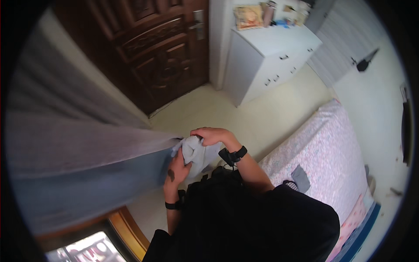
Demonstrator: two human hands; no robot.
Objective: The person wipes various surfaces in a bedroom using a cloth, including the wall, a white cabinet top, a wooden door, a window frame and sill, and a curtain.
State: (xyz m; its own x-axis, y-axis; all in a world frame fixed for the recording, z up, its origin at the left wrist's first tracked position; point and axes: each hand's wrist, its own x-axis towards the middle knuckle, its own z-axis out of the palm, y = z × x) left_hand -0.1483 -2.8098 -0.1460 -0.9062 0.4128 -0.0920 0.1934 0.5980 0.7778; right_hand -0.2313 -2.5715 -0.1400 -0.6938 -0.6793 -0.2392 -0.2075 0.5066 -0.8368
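A long curtain (100,144), mauve-grey above and blue-grey below, sweeps in from the left and narrows toward my hands. At its narrow end sits a bunched pale grey-white cloth (193,150); I cannot tell whether it is part of the curtain or a separate piece. My left hand (178,167) is closed on the near-left side of this cloth, thumb toward me. From the far right side my right hand (212,135) grips its top, fingers curled over the edge. A loose part of the cloth hangs below my right wrist.
A carved brown door (161,56) stands ahead, beside a white chest of drawers (275,54) with items on top. On the right is a bed with a pink floral cover (323,148) and a grey cloth (300,178). A wood-framed window (126,231) is at lower left.
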